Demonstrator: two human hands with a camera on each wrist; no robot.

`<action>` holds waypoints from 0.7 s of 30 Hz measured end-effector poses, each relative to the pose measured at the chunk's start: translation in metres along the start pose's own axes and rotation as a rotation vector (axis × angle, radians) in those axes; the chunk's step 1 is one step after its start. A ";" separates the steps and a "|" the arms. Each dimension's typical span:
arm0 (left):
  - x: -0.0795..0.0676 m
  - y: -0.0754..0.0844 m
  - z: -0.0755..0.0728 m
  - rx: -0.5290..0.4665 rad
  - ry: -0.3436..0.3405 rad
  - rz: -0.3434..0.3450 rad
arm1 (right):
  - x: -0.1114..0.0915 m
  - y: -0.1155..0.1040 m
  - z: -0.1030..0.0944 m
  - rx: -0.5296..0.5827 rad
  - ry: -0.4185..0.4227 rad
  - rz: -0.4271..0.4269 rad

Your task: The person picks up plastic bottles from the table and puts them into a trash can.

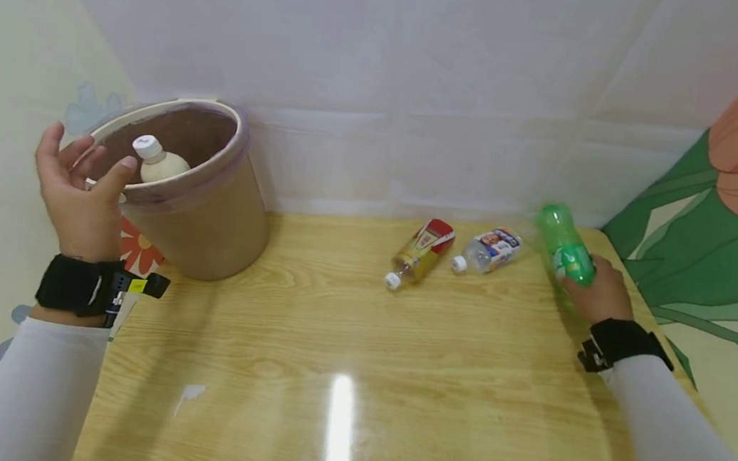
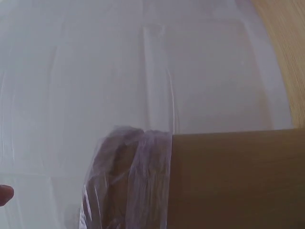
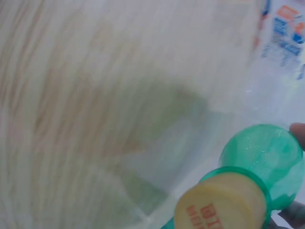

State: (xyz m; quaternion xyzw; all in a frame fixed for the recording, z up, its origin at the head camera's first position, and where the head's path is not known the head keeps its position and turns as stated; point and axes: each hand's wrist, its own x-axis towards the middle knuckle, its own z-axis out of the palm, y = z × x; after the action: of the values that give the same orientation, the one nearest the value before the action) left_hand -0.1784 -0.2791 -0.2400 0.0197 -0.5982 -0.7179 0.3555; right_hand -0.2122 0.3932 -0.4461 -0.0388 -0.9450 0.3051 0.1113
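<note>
Right hand: grip curled round the green bottle, located at the right rear of the counter; bottle tilted, its far end pointing away from the person and slightly left. Right wrist view shows a cream cap with red lettering close to the lens, green plastic beyond it, a fingertip at the right edge; background blurred. Whether the bottle bears on the counter cannot be told. Left hand: grip spread, thumb well apart from the loosely bent fingers, nothing held; positioned at the near left rim of the brown bin. Contact with the rim cannot be told. Bin at the counter's left rear corner, a translucent purplish liner folded over its rim. Inside the bin: a cream bottle, white cap up, leaning left. Between bin and right hand, two bottles lie on their sides, white caps toward the person: one with a yellow-and-red label, and just right of it a clear bottle with a blue, white and red label. White sheeting hangs behind the counter.
</note>
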 end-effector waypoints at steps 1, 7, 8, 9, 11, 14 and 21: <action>-0.005 0.001 0.003 0.012 -0.010 0.016 | -0.001 -0.004 -0.001 0.016 -0.009 0.006; -0.035 -0.011 0.030 -0.006 -0.154 0.166 | -0.013 -0.043 0.000 0.091 -0.034 -0.011; -0.041 -0.016 0.035 -0.006 -0.197 0.178 | -0.016 -0.051 0.001 0.105 -0.039 -0.016; -0.048 -0.021 0.041 -0.022 -0.242 0.177 | -0.019 -0.060 0.002 0.120 -0.045 -0.028; -0.063 -0.032 0.054 -0.029 -0.332 0.144 | -0.026 -0.079 0.004 0.148 -0.061 -0.058; -0.086 -0.051 0.075 -0.006 -0.433 0.089 | -0.039 -0.108 0.008 0.188 -0.092 -0.111; -0.137 -0.093 0.118 0.023 -0.579 -0.098 | -0.068 -0.163 0.031 0.304 -0.134 -0.264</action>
State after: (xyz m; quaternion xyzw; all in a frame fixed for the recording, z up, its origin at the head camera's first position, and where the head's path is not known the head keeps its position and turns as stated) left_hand -0.1745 -0.1029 -0.3419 -0.1531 -0.6811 -0.7033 0.1347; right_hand -0.1539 0.2342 -0.3881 0.1231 -0.8903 0.4287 0.0920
